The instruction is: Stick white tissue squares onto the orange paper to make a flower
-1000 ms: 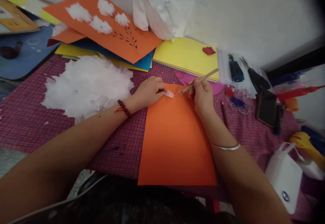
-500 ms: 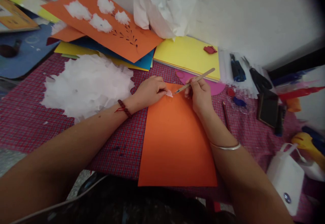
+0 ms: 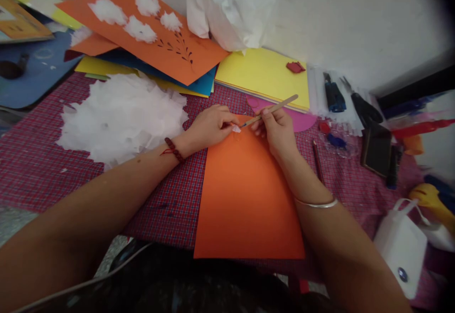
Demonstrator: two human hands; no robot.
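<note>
An orange paper sheet (image 3: pixel 245 194) lies on the red checked cloth (image 3: pixel 42 171) in front of me. My left hand (image 3: pixel 209 126) pinches a small white tissue scrap (image 3: pixel 236 129) against the sheet's far left corner. My right hand (image 3: pixel 277 130) grips a thin wooden-handled brush (image 3: pixel 273 110), its tip touching the scrap. A pile of torn white tissue (image 3: pixel 121 114) lies just left of my left hand.
At the back lie an orange sheet with white tissue clouds (image 3: pixel 149 29), yellow sheets (image 3: pixel 263 74), crumpled white paper (image 3: pixel 227 10) and a pink disc (image 3: pixel 302 121). To the right are scissors (image 3: pixel 362 107), a pencil (image 3: pixel 317 161), a dark block (image 3: pixel 377 149) and a white bag (image 3: pixel 401 246).
The brush tip has moved left across the orange sheet until it meets the tissue scrap. My left hand has stayed pinched on the scrap, which looks smaller under my fingers.
</note>
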